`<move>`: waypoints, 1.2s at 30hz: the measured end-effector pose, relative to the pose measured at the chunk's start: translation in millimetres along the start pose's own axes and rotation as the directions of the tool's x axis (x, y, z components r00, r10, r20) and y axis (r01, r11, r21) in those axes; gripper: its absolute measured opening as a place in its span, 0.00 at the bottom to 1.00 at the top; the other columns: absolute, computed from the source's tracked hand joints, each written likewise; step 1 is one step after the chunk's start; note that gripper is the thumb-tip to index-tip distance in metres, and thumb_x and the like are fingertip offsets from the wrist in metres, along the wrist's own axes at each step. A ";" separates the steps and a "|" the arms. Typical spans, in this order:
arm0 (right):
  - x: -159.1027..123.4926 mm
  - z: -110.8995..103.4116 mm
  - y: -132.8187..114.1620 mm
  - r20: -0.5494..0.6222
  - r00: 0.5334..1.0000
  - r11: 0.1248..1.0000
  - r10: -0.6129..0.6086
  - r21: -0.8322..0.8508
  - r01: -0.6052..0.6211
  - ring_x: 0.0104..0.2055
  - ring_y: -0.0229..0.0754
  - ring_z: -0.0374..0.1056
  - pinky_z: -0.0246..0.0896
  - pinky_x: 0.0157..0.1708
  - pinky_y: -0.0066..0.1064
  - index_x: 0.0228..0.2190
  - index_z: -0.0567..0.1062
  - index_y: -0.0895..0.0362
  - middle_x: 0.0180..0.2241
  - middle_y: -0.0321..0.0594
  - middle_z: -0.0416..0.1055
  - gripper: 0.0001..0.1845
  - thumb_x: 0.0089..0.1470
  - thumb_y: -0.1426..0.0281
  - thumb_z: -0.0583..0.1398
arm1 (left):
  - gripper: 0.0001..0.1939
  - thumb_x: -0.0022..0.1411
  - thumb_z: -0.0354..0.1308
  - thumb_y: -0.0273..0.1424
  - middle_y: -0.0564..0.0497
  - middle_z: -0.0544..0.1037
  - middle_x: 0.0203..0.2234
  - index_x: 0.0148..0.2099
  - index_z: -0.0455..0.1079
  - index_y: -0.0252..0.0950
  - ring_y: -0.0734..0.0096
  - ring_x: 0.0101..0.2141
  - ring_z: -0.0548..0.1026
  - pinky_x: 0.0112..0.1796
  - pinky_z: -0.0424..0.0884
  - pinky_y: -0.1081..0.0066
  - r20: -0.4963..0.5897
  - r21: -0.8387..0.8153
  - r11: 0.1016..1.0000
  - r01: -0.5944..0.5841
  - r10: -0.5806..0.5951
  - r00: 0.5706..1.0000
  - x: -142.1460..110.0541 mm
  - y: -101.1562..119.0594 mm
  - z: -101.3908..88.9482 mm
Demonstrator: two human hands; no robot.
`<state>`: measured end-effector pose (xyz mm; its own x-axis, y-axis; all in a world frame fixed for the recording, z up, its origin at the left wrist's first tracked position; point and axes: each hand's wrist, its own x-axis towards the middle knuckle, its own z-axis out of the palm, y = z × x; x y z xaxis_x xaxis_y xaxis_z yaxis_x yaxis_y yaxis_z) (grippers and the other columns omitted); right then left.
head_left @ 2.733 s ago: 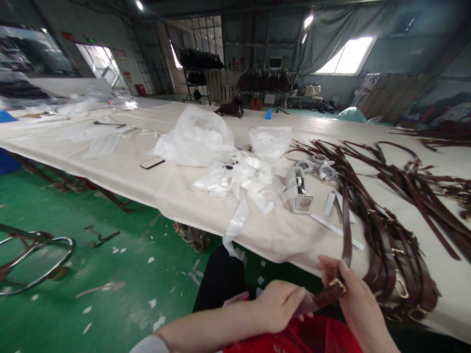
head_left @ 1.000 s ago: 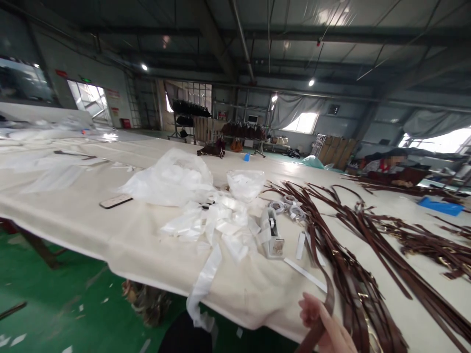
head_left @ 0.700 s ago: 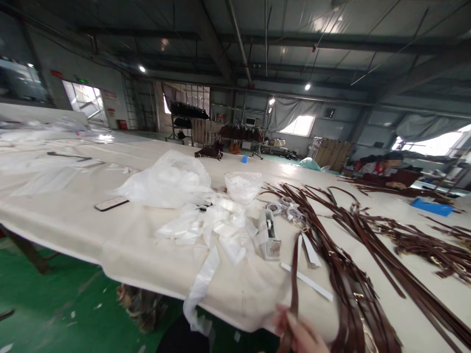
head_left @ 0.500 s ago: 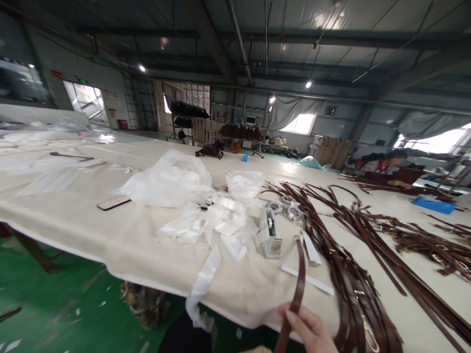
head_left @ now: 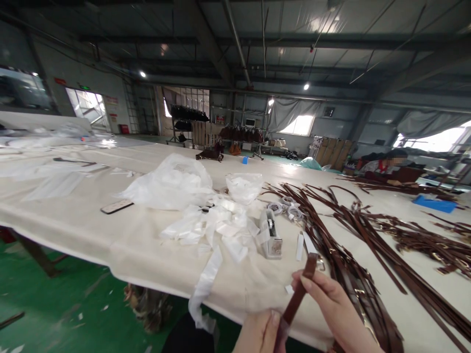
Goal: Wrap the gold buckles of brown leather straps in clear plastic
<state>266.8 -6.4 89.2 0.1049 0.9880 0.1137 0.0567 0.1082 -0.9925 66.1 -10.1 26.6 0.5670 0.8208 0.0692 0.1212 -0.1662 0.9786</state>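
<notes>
Both hands are on one brown leather strap (head_left: 297, 297) at the near edge of the table. My right hand (head_left: 324, 291) pinches it near its upper end, thumb on top. Lower down, my left hand (head_left: 259, 331) closes on the strap with the thumb along it; the fingers below are partly cut off by the frame. Something shiny, perhaps clear film, shows on the strap by the left thumb. Just beyond stand a tape dispenser (head_left: 271, 235) and a white paper strip (head_left: 300, 246). A pile of brown straps with gold hardware (head_left: 342, 267) lies right of my right hand.
White plastic film strips (head_left: 221, 220) and a clear bag (head_left: 171, 181) lie left of the dispenser, with a phone (head_left: 117, 206) farther left. Rolls of tape (head_left: 294, 213) sit behind it. A blue tray (head_left: 434, 203) is at right, and a person (head_left: 386, 166) sits beyond.
My left hand has come into view and taken hold of the strap. My right hand has moved up and right, and the strap's upper end is now nearer to it.
</notes>
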 end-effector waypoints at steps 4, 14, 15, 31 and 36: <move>-3.2 13.7 -26.6 0.119 0.989 0.993 -0.089 -0.063 0.097 0.41 0.50 0.75 0.70 0.46 0.38 0.40 0.84 0.51 0.39 0.46 0.81 0.17 0.50 0.56 0.70 | 0.30 0.72 0.32 0.52 0.53 0.65 0.12 0.26 0.61 0.40 0.71 0.17 0.67 0.26 0.67 0.72 -0.067 -0.020 0.981 -0.191 0.189 0.980 26.1 42.0 -3.4; 22.9 0.4 -52.8 -0.178 0.984 0.990 -0.012 0.134 0.036 0.39 0.47 0.74 0.70 0.45 0.34 0.35 0.84 0.55 0.33 0.42 0.82 0.22 0.45 0.52 0.71 | 0.32 0.70 0.33 0.56 0.55 0.64 0.11 0.26 0.59 0.39 0.75 0.13 0.64 0.18 0.63 0.77 -0.125 -0.013 0.977 -0.213 0.210 0.970 51.4 82.3 5.0; 20.1 1.5 -54.1 -0.157 0.987 0.997 -0.028 0.067 0.039 0.41 0.48 0.74 0.69 0.46 0.35 0.36 0.85 0.55 0.34 0.43 0.82 0.22 0.46 0.51 0.71 | 0.31 0.70 0.34 0.56 0.55 0.64 0.11 0.27 0.60 0.39 0.75 0.13 0.65 0.18 0.63 0.77 -0.147 -0.035 0.973 -0.230 0.222 0.964 53.6 87.7 3.1; 8.8 13.1 -86.7 -0.103 0.977 0.982 -0.184 0.026 0.188 0.13 0.40 0.61 0.60 0.12 0.32 0.42 0.82 0.56 0.15 0.34 0.70 0.25 0.51 0.50 0.67 | 0.31 0.71 0.36 0.54 0.49 0.73 0.16 0.29 0.65 0.36 0.73 0.16 0.72 0.19 0.67 0.77 -0.147 -0.075 0.933 -0.353 0.339 0.929 62.9 137.9 -2.5; -3.1 23.1 -69.4 -0.138 0.976 0.980 -0.169 0.086 0.182 0.16 0.37 0.60 0.60 0.17 0.29 0.41 0.81 0.57 0.15 0.30 0.65 0.23 0.51 0.52 0.68 | 0.30 0.71 0.39 0.52 0.49 0.74 0.17 0.30 0.66 0.35 0.73 0.17 0.72 0.21 0.69 0.75 -0.133 -0.109 0.944 -0.310 0.296 0.946 59.0 122.8 -0.6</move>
<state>239.6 -14.4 156.7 0.2299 0.9306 0.2847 -0.0111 0.2950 -0.9554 113.9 18.3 150.9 0.4642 0.7999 0.3804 -0.1503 -0.3520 0.9238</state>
